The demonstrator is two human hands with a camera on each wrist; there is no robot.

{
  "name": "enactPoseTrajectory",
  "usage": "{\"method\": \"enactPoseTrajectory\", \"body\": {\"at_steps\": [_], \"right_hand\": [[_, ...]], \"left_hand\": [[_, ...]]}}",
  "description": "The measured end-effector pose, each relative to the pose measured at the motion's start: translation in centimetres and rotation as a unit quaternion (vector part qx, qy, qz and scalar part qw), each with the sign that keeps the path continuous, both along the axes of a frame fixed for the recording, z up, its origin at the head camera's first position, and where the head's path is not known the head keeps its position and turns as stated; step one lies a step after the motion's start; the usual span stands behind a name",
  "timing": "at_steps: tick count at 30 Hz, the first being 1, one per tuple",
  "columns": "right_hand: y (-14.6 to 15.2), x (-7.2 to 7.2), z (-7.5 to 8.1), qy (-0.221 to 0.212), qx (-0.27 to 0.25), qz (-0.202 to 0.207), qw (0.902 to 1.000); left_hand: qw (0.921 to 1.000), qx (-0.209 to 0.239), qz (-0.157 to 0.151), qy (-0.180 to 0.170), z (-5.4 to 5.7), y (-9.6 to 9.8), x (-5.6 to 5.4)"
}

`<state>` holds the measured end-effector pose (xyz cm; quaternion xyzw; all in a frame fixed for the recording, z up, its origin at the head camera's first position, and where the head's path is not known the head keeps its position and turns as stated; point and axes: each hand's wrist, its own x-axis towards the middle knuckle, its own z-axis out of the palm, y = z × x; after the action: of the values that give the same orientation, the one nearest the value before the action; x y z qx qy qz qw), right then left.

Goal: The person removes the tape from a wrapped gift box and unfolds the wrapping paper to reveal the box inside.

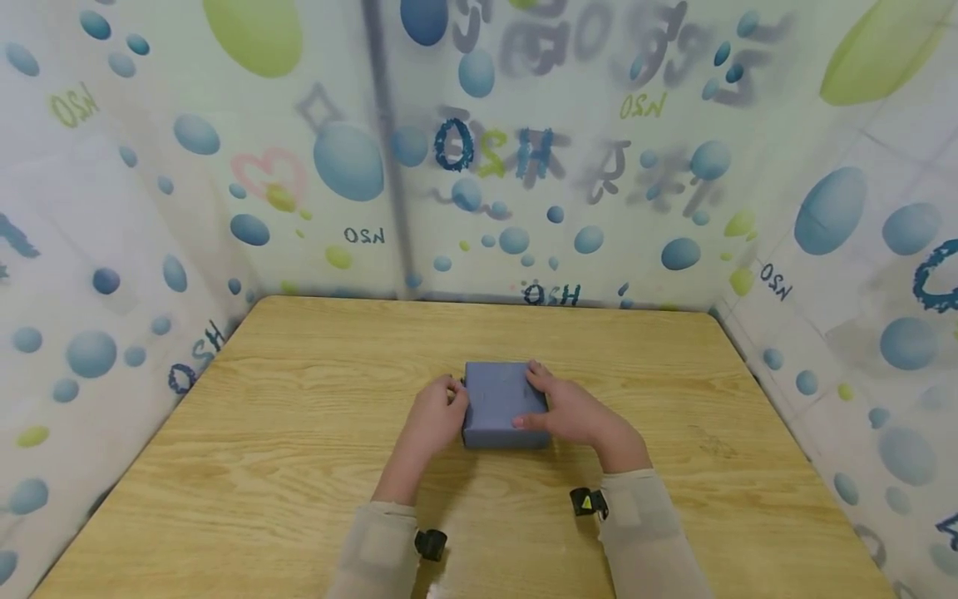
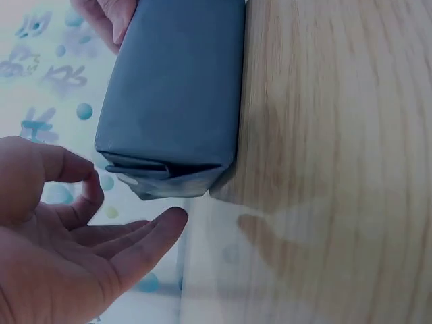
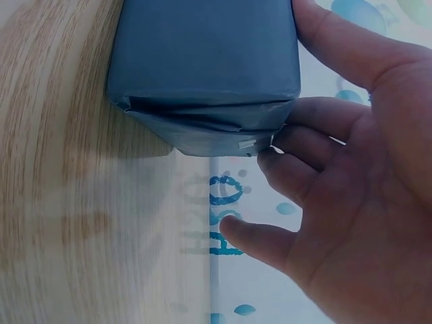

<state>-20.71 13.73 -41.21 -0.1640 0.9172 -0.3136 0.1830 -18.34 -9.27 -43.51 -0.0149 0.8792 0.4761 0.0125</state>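
Observation:
A box wrapped in blue-grey paper [image 1: 500, 399] lies on the table. My right hand [image 1: 572, 412] grips its right part, the thumb over the top near the front edge and a finger at the back edge. In the right wrist view, several fingers of that hand [image 3: 337, 169] lie along the box's end, where the paper [image 3: 202, 121] is folded in. At the left end is my left hand [image 1: 437, 413], thumb and forefinger tips together, other fingers extended [image 2: 145, 246]. Nothing shows between those tips. A paper flap [image 2: 138, 165] stands out slightly there, with a shiny patch beside it.
The wooden table [image 1: 299, 399] stretches out on all sides of the box. A curtain [image 1: 479, 216] printed with blue and green drops hangs behind the table and along both sides. A small black camera [image 1: 431, 545] sits at the left wrist, another camera [image 1: 587, 502] at the right.

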Motion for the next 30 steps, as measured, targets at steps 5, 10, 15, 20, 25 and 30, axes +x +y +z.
{"method": "enactPoseTrajectory", "body": {"at_steps": [5, 10, 15, 20, 25, 30], "right_hand": [[0.2, 0.0, -0.1, 0.004, -0.003, 0.003, 1.0], [0.2, 0.0, -0.2, 0.008, -0.012, 0.009, 0.9999], [0.1, -0.1, -0.2, 0.007, -0.01, 0.004, 0.9999], [0.1, -0.1, -0.1, 0.006, -0.01, 0.002, 0.9999], [0.1, -0.1, 0.1, 0.004, -0.007, 0.002, 1.0], [0.2, 0.0, 0.0, 0.001, -0.008, 0.005, 1.0]], "left_hand": [[0.9997, -0.01, -0.021, 0.003, 0.1, 0.3, 0.1], [0.9995, -0.019, -0.021, 0.015, 0.0, 0.8, 0.1], [0.9997, 0.002, -0.021, 0.011, -0.1, 0.6, 0.0], [0.9994, 0.025, -0.023, -0.009, 0.0, -0.1, 0.0], [0.9964, 0.074, -0.009, -0.038, 0.2, -0.8, 0.3], [0.9879, 0.136, 0.004, -0.074, 0.2, -1.6, 0.7]]}}
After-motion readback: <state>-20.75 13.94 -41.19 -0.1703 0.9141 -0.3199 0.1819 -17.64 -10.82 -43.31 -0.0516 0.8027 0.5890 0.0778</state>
